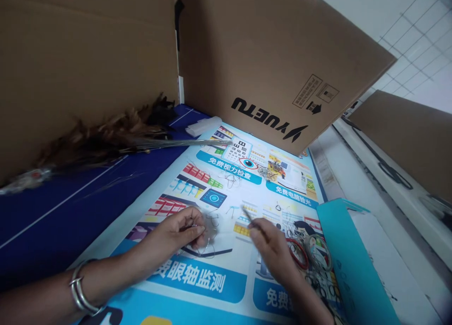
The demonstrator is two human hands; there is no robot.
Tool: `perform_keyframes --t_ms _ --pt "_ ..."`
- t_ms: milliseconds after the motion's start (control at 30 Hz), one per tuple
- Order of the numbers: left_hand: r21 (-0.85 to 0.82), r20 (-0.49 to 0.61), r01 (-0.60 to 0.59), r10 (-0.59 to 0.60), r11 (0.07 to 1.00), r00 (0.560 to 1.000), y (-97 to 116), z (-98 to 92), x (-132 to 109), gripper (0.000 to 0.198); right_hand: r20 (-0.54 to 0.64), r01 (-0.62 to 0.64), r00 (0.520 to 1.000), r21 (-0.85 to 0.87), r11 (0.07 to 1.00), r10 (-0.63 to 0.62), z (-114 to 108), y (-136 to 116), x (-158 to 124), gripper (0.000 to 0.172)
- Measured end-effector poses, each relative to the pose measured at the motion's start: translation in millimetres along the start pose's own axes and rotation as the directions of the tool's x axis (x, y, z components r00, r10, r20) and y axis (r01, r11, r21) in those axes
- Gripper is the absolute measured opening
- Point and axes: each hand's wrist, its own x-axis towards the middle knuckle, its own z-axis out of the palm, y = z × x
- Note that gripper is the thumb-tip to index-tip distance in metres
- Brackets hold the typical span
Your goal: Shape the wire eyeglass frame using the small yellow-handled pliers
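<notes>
Fingertips pinched together, my left hand (187, 228) holds fine wire that curls in loose loops (210, 250) just above the printed sheet (226, 221). My right hand (268, 240) is closed around a slim, dark metal tool (246, 214) with its narrow tip pointing up and left; most of it is hidden in the fist, so its kind cannot be told. A gap separates the two hands. Beside my right wrist lie a red coil of wire (297, 253) and a silvery coil (319, 252). Small bent wire pieces (231, 211) are scattered on the sheet beyond my hands.
Tall cardboard panels (240, 57) stand behind the table. Brown feathers (106, 132) and a bundle of long thin wires (183, 144) lie at the back left on blue cloth (88, 188). A small tangle of wire (270, 173) sits farther back. A turquoise box (353, 264) stands right.
</notes>
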Motion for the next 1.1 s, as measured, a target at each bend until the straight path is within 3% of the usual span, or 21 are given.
perform_keyframes --t_ms 100,300,533,667,933,1100 --pt "-0.018 -0.023 0.003 -0.004 1.0 1.0 3 3.1 -1 0.019 0.118 0.025 0.993 -0.024 0.999 -0.022 24 -4 -2 0.021" --pt "-0.11 -0.104 0.009 -0.02 0.994 0.994 4 12.8 -3 0.021 0.097 -0.073 0.994 0.177 0.982 0.056 49 -21 -2 0.022" --pt "-0.165 -0.095 0.038 -0.054 0.986 0.994 3 21.2 -8 0.024 0.124 -0.282 0.959 0.482 0.83 0.254 68 -34 5 0.013" --pt "-0.156 -0.055 0.031 -0.04 0.987 0.998 3 19.7 -8 0.023 0.125 -0.342 0.937 0.526 0.778 0.327 73 -31 8 0.012" --pt "-0.166 0.028 0.07 -0.067 0.984 0.997 -1 10.3 -4 0.028 0.175 -0.346 0.938 0.486 0.803 0.298 66 -29 7 0.013" --pt "-0.02 0.031 0.099 -0.099 0.995 0.995 -3 3.3 -1 0.019 0.191 -0.323 0.946 0.455 0.83 0.263 60 -29 10 0.013"
